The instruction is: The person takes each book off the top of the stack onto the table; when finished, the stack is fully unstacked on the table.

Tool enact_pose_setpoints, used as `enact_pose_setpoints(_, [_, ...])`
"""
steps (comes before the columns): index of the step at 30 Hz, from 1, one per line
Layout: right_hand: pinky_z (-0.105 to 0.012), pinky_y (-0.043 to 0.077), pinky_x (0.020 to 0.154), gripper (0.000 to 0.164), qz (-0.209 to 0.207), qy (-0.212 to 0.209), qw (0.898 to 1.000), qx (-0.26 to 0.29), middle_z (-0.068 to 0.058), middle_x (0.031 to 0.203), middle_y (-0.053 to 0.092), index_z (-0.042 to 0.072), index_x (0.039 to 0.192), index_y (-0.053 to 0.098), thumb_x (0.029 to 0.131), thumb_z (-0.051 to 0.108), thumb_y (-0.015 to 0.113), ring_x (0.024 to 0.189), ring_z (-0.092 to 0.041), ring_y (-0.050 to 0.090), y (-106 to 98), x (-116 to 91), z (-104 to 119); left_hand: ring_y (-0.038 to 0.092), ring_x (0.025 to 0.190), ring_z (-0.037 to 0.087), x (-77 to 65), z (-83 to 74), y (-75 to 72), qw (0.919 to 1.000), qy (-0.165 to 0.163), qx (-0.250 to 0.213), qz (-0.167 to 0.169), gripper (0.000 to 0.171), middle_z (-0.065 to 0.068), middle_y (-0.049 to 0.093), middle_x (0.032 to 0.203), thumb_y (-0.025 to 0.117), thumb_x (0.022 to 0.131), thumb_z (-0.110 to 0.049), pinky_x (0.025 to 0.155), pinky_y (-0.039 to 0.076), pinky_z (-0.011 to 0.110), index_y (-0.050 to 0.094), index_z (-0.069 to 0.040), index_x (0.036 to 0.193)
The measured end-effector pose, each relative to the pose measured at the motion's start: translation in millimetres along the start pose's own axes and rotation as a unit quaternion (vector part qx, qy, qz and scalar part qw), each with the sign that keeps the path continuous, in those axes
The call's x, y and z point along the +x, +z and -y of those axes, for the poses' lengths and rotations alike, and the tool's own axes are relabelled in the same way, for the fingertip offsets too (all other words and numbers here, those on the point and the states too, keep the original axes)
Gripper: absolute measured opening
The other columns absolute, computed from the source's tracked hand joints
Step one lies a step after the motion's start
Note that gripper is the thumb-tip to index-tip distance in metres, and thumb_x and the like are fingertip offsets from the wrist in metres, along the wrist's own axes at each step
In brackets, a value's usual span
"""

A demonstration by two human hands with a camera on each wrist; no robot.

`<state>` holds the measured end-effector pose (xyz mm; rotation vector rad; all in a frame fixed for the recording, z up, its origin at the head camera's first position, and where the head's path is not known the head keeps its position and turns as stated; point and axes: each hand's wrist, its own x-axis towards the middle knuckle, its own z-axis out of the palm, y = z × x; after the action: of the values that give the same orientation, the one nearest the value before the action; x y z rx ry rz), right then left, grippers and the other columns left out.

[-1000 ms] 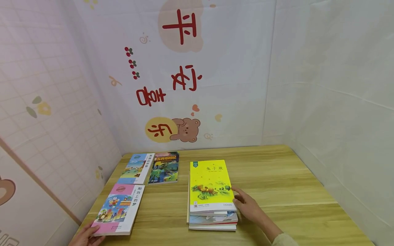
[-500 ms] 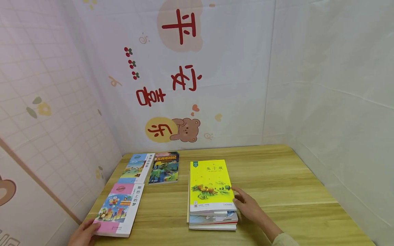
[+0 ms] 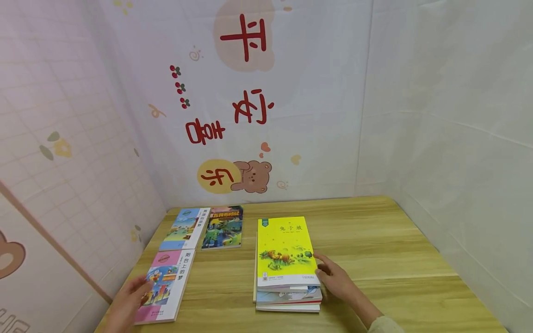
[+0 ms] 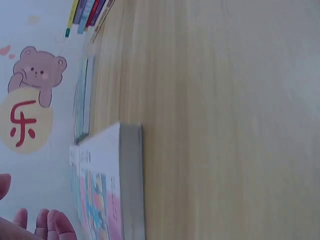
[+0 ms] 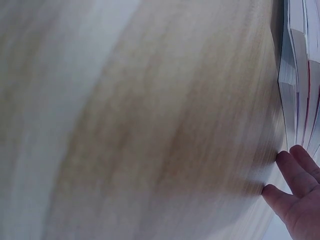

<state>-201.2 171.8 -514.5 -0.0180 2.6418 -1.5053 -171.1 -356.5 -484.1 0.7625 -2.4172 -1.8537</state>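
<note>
The pink book (image 3: pixel 170 296) lies cover up on the left of the counter (image 3: pixel 374 249), long axis running front to back, title end away. The left hand (image 3: pixel 128 301) has left its near corner and hovers over its left edge, thumb apart from fingers. The right hand's (image 3: pixel 338 280) unclenched fingers touch the book stack (image 3: pixel 287 245).

Head view: high, facing forward and down over table (image 3: pixel 374 259) to back wall (image 3: pixel 316 92). Left wrist view: low, rolled sideways, near pink book (image 4: pixel 112 190); shares it and bear print (image 3: pixel 251 176) with head. Right wrist view: close over table, tilted; book stack (image 5: pixel 300 75) at right edge, shared with head.
</note>
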Motion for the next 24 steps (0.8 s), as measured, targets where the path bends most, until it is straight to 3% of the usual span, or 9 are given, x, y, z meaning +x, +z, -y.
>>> enact_pose_setpoints(4, [-0.058, 0.044, 0.097, 0.048, -0.002, 0.0, 1.0, 0.0, -0.021, 0.126, 0.062, 0.013, 0.146, 0.049, 0.099, 0.011, 0.058, 0.112, -0.033, 0.058, 1, 0, -2, 0.047, 0.114, 0.031, -2.5, -9.2, 20.1, 0.9989, 0.0, -0.032, 0.033, 0.076, 0.023, 0.039, 0.143, 0.062, 0.099, -0.034, 0.088, 0.049, 0.033, 0.024, 0.006, 0.152])
enact_pose_setpoints(7, [-0.058, 0.043, 0.097, 0.048, -0.003, 0.0, 1.0, 0.0, -0.021, 0.126, 0.061, 0.014, 0.146, 0.049, 0.099, 0.012, 0.057, 0.113, -0.034, 0.058, 1, 1, -4, 0.055, 0.105, 0.019, -7.2, -15.0, 36.0, 0.9972, 0.01, -0.064, 0.036, 0.07, 0.008, 0.056, 0.125, 0.063, 0.098, -0.027, 0.087, 0.05, 0.03, 0.028, 0.004, 0.151])
enact_pose_setpoints(11, [-0.058, 0.043, 0.098, 0.048, -0.002, 0.003, 1.0, -0.001, -0.02, 0.127, 0.061, 0.015, 0.146, 0.049, 0.099, 0.013, 0.058, 0.115, -0.034, 0.058, 2, 2, -5, 0.058, 0.093, 0.004, -11.3, -20.1, 56.6, 0.9936, 0.026, -0.097, 0.052, 0.068, -0.007, 0.059, 0.109, 0.065, 0.097, -0.023, 0.087, 0.05, 0.03, 0.03, 0.003, 0.15])
enact_pose_setpoints(19, [-0.058, 0.043, 0.098, 0.048, -0.006, -0.003, 1.0, -0.005, -0.021, 0.126, 0.061, 0.015, 0.146, 0.05, 0.099, 0.014, 0.058, 0.114, -0.034, 0.058, 2, 2, -6, 0.057, 0.099, 0.012, -16.1, -30.3, 101.1, 0.9889, 0.042, -0.112, 0.088, 0.06, 0.011, 0.055, 0.127, 0.06, 0.1, -0.021, 0.097, 0.046, 0.044, 0.033, 0.005, 0.148])
enact_pose_setpoints(24, [-0.058, 0.043, 0.098, 0.048, -0.007, 0.001, 1.0, -0.006, -0.02, 0.127, 0.061, 0.016, 0.145, 0.05, 0.099, 0.013, 0.058, 0.114, -0.034, 0.058, 3, 3, -7, 0.058, 0.101, 0.02, -18.7, -35.1, 133.6, 0.986, 0.054, -0.121, 0.102, 0.058, 0.013, 0.056, 0.122, 0.062, 0.099, -0.019, 0.094, 0.047, 0.044, 0.037, 0.007, 0.144])
